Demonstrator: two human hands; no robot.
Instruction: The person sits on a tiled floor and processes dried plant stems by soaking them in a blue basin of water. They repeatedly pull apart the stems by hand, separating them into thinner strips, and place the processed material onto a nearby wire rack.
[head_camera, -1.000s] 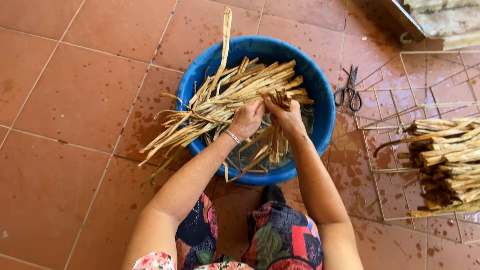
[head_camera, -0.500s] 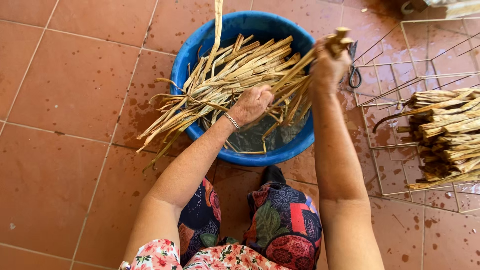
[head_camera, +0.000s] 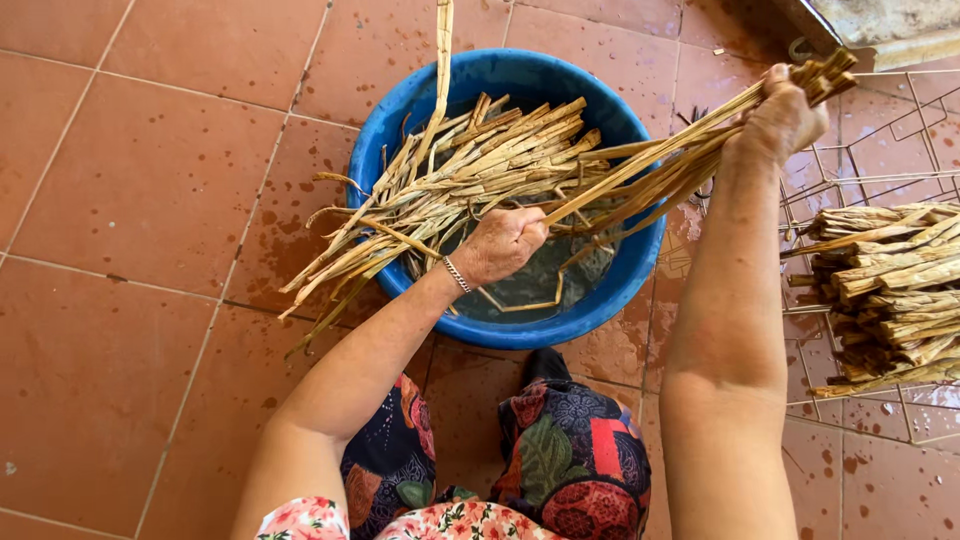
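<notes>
1. The terracotta tile floor (head_camera: 150, 190) carries everything; along its left side it shows only grout lines and dark water spots; wet splashes gather toward the middle, round the blue plastic basin (head_camera: 400, 110).
2. The basin sits near the floor's top edge, with murky water in its bottom; a heap of soaked dried fibre strips (head_camera: 440, 200) lies across it, their thin ends spilling over the left rim onto the tiles, one long strip running up past the top edge of the view.
3. The left hand (head_camera: 500, 245) is closed in a loose fist on the heap near the basin's middle, pinning the strips down; a thin bracelet (head_camera: 456, 274) circles the wrist.
4. Change: half a second ago the right hand (head_camera: 780, 115) was above the basin's right rim; now it is farther right and higher, over the wire rack (head_camera: 880, 160); a second ago both hands were together in the heap.
5. The right hand is clenched tight round the butt ends of a pulled bundle of strips (head_camera: 650, 155), which slants from the left hand's grip up to the right fist; I judge a handful is being separated from the soak.
6. At the floor's right edge, a stack of bundled strips (head_camera: 890, 290) rests on the rack, just beside the right forearm; scissors are mostly hidden behind the bundle.
</notes>
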